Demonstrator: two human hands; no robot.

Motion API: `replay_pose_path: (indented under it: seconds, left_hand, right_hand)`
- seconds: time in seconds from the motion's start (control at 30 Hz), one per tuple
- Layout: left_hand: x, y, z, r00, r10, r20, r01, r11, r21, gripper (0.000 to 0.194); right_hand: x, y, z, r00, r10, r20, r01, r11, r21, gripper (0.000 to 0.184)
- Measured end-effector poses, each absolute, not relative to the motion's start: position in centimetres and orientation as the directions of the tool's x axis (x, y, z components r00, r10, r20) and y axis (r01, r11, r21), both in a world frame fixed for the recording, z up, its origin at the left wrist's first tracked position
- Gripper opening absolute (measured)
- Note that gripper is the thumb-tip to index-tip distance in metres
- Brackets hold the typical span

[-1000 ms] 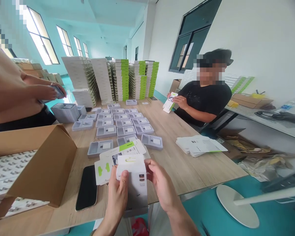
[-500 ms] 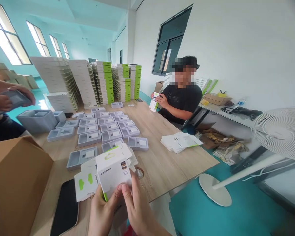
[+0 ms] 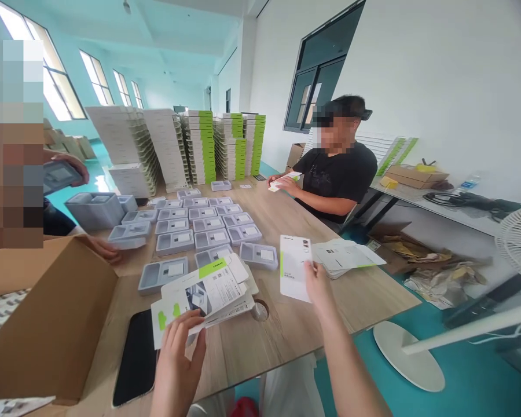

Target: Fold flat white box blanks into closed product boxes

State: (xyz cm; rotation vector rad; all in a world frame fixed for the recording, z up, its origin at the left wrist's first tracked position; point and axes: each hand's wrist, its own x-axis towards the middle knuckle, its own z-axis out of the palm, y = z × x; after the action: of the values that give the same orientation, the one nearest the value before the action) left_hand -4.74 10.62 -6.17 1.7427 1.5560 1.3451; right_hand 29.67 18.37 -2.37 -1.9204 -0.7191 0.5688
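Left hand [image 3: 178,362] fingers closed on a flattened white-and-green printed carton [image 3: 202,298], right hand [image 3: 321,295] fingers pinching a white printed card [image 3: 294,267] upright; grey plastic trays [image 3: 169,275] just beyond left fingers, black smartphone [image 3: 134,359] just left of them on table [image 3: 243,359]

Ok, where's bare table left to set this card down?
Bare table wood lies between the leaflet pile and the near edge, right of your right hand. Another strip runs between the grey trays and that pile. Crowded: the tray rows and around your left hand.
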Motion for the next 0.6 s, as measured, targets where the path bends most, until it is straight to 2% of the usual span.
replay_pose_path:
  seconds: [0.03, 0.1, 0.17, 0.2, 0.27, 0.33, 0.47, 0.53, 0.6]
  left_hand:
    - [-5.3, 11.0, -6.6, -0.077, 0.895, 0.439, 0.582, -0.317, 0.749, 0.023]
    - [-6.6, 12.0, -7.3, 0.062, 0.803, 0.593, 0.768, -0.418, 0.486, 0.032]
    - [-7.6, 12.9, -7.8, 0.207, 0.729, 0.653, 0.844, -0.471, 0.258, 0.039]
    - [-8.0, 13.3, -7.9, 0.242, 0.714, 0.657, 0.847, -0.485, 0.215, 0.04]
    - [-8.6, 13.7, -7.8, 0.274, 0.704, 0.656, 0.835, -0.512, 0.201, 0.042]
    - [-8.7, 13.7, -7.6, 0.298, 0.691, 0.658, 0.827, -0.532, 0.184, 0.044]
    - [-8.1, 12.7, -7.5, 0.296, 0.68, 0.671, 0.83, -0.531, 0.172, 0.04]
    - [-7.8, 12.0, -8.0, 0.297, 0.674, 0.677, 0.829, -0.533, 0.167, 0.036]
    - [-7.7, 11.4, -8.6, 0.3, 0.666, 0.683, 0.827, -0.538, 0.161, 0.032]
  right_hand:
    - [30.5, 18.5, -2.5, 0.737, 0.67, -0.088, 0.249, -0.389, -0.887, 0.032]
    - [31.6, 18.1, -2.8, 0.767, 0.636, -0.087, 0.271, -0.444, -0.854, 0.033]
    - [31.9, 17.2, -3.1, 0.783, 0.619, -0.06, 0.308, -0.47, -0.827, 0.034]
    - [31.8, 16.6, -3.2, 0.787, 0.616, -0.033, 0.332, -0.468, -0.819, 0.036]
    - [30.6, 15.2, -3.5, 0.768, 0.639, 0.042, 0.397, -0.424, -0.814, 0.039]
    - [28.2, 13.7, -3.9, 0.689, 0.714, 0.125, 0.473, -0.312, -0.824, 0.039]
    - [20.7, 11.7, -4.9, 0.376, 0.898, 0.23, 0.556, -0.02, -0.831, 0.041]
    - [17.3, 12.0, -5.0, 0.271, 0.921, 0.281, 0.583, 0.076, -0.809, 0.036]
    - [14.9, 13.1, -4.6, 0.238, 0.922, 0.306, 0.616, 0.101, -0.782, 0.033]
